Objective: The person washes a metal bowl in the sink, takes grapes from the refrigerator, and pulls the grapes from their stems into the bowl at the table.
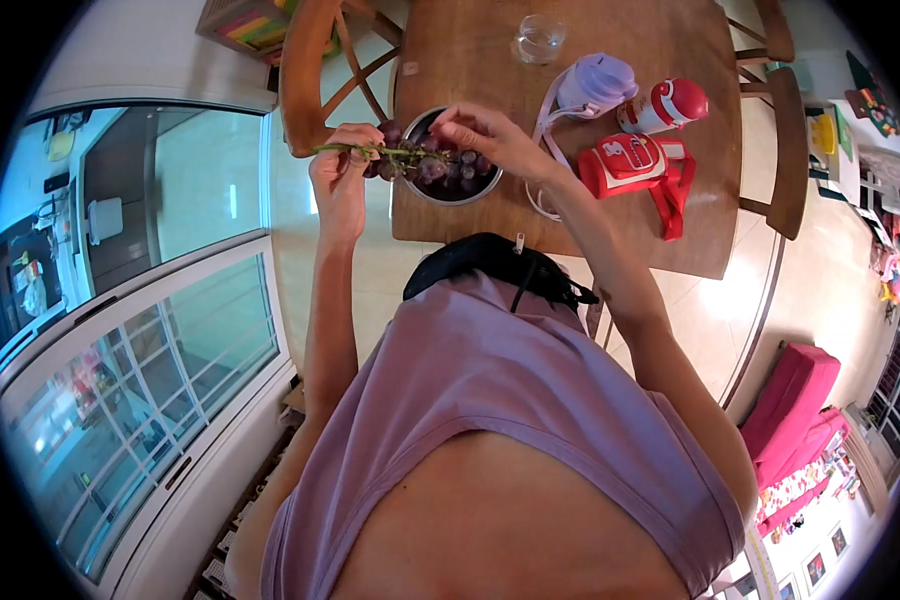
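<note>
My left hand [340, 175] is closed in a pinch on the green stem of a bunch of dark purple grapes [430, 168]. The bunch stretches sideways across a round metal bowl [452, 200], which stands near the edge of the wooden table. Loose grapes lie inside the bowl, under the bunch. Over the bowl's far right side, my right hand [495, 142] has its fingers curled together close to the grapes. What those fingertips hold, if anything, is too small to make out.
Right of the bowl stand a lavender bottle [595, 85] with a strap and a red and white bottle [665, 106]. A red pouch [625, 165] lies nearby. A clear glass [540, 40] is farther back on the table [470, 60]. Wooden chairs [305, 80] flank it.
</note>
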Tool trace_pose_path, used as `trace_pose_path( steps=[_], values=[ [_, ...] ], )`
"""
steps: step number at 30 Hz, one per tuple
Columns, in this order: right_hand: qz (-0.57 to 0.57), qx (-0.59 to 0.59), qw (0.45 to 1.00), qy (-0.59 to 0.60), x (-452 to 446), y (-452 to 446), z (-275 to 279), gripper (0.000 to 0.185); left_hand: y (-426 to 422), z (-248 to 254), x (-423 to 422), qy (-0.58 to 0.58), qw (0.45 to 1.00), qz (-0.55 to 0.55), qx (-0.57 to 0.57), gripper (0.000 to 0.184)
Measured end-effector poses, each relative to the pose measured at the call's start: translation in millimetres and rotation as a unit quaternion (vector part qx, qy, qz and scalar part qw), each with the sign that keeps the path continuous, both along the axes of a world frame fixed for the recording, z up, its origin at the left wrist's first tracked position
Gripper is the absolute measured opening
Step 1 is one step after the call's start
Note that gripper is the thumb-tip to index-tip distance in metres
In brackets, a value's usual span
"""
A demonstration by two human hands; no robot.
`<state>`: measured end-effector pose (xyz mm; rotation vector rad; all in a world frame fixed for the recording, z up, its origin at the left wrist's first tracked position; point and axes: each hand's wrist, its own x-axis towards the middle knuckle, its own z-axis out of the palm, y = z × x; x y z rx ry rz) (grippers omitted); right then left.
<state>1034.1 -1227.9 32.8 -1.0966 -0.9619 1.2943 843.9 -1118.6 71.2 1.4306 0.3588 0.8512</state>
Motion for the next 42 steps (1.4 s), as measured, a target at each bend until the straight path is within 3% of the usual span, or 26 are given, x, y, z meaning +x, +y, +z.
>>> trace_pose_path(
  steps=[2, 4, 9, 12, 14, 18, 27, 32, 36, 39, 40, 42],
  values=[
    [0.038, -0.005, 0.999, -0.020, 2.6, 0.7, 3.4, 0.024, -1.6, 1.7, 1.6, 0.013, 1.000, -0.010, 0.002, 0.015],
    [0.079, 0.068, 0.994, 0.035, 1.1, 3.6, 3.6, 0.023, -2.0, 3.5, 3.8, 0.026, 1.000, -0.017, 0.006, 0.015],
    [0.115, 0.036, 0.992, 0.043, 7.5, 5.0, 5.4, 0.018, -0.5, 5.8, 5.3, 0.039, 0.998, -0.026, 0.045, 0.014],
    [0.108, 0.054, 0.991, 0.053, 5.9, 6.4, 3.2, 0.014, -1.2, 9.7, 4.0, 0.062, 0.997, -0.030, 0.046, 0.014],
    [0.081, 0.070, 0.991, -0.077, 3.8, 6.9, 3.6, 0.010, -2.1, 9.6, 5.2, 0.058, 0.997, -0.030, 0.049, 0.015],
    [0.046, 0.105, 0.990, -0.076, -2.0, 7.5, 7.2, 0.010, -1.1, 10.4, 4.1, 0.066, 0.996, -0.014, 0.060, 0.016],
    [0.031, 0.067, 0.997, -0.002, -6.1, 5.0, 6.9, 0.006, 0.9, 11.1, 4.0, 0.059, 0.996, -0.014, 0.066, 0.017],
    [0.019, 0.042, 0.999, 0.016, -3.3, 3.3, 10.8, 0.016, 1.5, 11.7, 3.2, 0.065, 0.995, -0.008, 0.070, 0.017],
    [-0.052, -0.017, 0.996, 0.076, -2.6, 11.1, -30.1, 0.018, 6.5, 9.1, -0.2, 0.064, 0.994, -0.004, 0.083, 0.016],
    [-0.091, 0.028, 0.974, -0.207, -12.2, 11.6, -75.3, 0.025, 6.0, 9.6, -1.4, 0.063, 0.996, -0.008, 0.066, 0.017],
    [-0.091, 0.029, 0.974, -0.207, -14.3, 9.2, -79.5, 0.025, 5.8, 10.1, -1.4, 0.064, 0.996, -0.008, 0.066, 0.017],
    [-0.051, 0.047, 0.944, -0.322, -16.6, 4.2, -88.1, 0.023, 5.9, 10.9, -1.1, 0.069, 0.994, -0.016, 0.077, 0.017]
  ],
)
